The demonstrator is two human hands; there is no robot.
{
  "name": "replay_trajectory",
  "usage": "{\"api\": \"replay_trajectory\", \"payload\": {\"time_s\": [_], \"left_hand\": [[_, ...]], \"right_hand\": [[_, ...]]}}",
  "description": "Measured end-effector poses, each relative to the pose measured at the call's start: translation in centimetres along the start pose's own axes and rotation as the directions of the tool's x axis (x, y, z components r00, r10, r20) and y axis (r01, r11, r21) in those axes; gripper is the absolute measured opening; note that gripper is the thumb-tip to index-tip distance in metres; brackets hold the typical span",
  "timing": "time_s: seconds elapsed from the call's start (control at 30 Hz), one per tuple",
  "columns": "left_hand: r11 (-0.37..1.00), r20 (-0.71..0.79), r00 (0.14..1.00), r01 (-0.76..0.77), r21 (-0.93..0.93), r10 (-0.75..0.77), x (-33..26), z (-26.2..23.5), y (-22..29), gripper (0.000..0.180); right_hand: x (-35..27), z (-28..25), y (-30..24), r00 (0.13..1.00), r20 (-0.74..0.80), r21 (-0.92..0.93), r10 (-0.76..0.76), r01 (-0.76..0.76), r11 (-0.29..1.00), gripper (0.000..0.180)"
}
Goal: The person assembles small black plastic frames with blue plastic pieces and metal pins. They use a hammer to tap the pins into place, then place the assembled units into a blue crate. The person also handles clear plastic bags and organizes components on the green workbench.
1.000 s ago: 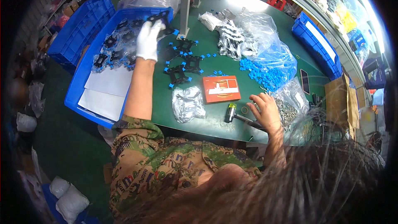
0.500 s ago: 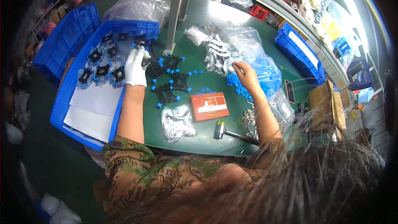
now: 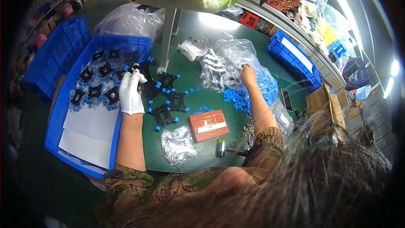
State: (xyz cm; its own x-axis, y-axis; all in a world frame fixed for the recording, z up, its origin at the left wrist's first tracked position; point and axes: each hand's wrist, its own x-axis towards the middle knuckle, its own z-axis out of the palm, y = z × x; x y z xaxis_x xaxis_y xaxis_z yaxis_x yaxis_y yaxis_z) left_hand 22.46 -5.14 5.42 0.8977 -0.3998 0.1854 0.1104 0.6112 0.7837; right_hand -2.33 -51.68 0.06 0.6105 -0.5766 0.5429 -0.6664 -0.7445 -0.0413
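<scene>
My left hand (image 3: pixel 131 95), in a white glove, is closed on a black X-shaped bracket (image 3: pixel 145 66) with blue end caps. Part of that bracket is hidden by the fingers. Several similar brackets (image 3: pixel 165 115) lie on the green table beside it. My right hand (image 3: pixel 249 76) is bare, its fingers drawn together over a clear plastic bag (image 3: pixel 234 52); what they pinch, if anything, is hidden. Small blue caps (image 3: pixel 237 99) are heaped just below that hand, and more fill a bag (image 3: pixel 266 85) to its right.
A blue crate (image 3: pixel 52 145) on the left holds bagged brackets and white sheets. Near me lie a bagged silver part (image 3: pixel 178 145), a red box (image 3: pixel 209 126) and a mallet (image 3: pixel 221 148). A phone (image 3: pixel 287 100) and a blue bin (image 3: pixel 295 59) sit right. A metal post (image 3: pixel 167 42) rises mid-table.
The view has shifted, with the table lower and further left in it. My right hand's fingers have come together over the bag. My left hand stays at the bracket near the crate.
</scene>
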Motion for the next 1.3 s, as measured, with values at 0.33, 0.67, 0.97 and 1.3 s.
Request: {"api": "replay_trajectory", "payload": {"time_s": [0.33,0.67,0.97,1.3], "left_hand": [[0.999,0.010,1.000,0.006,0.046,-0.007,0.1,-0.3,0.1,0.020],[0.981,0.227,0.955,0.191,0.022,-0.190,-1.5,0.9,1.2,0.011],[0.915,0.698,0.597,0.320,0.245,-0.395,-4.1,2.7,0.1,0.054],[0.945,0.645,0.695,0.288,0.155,-0.317,-2.4,1.5,-2.3,0.019]], "right_hand": [[-0.3,-2.3,-1.0,0.984,0.175,-0.167,0.007,0.023,0.986,0.029],[-5.3,-10.4,-7.6,0.857,0.493,0.831,0.149,-0.515,0.212,0.038],[-8.2,-15.2,-21.1,0.867,0.398,0.913,-0.298,-0.344,0.219,0.032],[-8.1,-15.8,-18.4,0.897,0.409,0.888,-0.168,-0.433,-0.152,0.040]]}}
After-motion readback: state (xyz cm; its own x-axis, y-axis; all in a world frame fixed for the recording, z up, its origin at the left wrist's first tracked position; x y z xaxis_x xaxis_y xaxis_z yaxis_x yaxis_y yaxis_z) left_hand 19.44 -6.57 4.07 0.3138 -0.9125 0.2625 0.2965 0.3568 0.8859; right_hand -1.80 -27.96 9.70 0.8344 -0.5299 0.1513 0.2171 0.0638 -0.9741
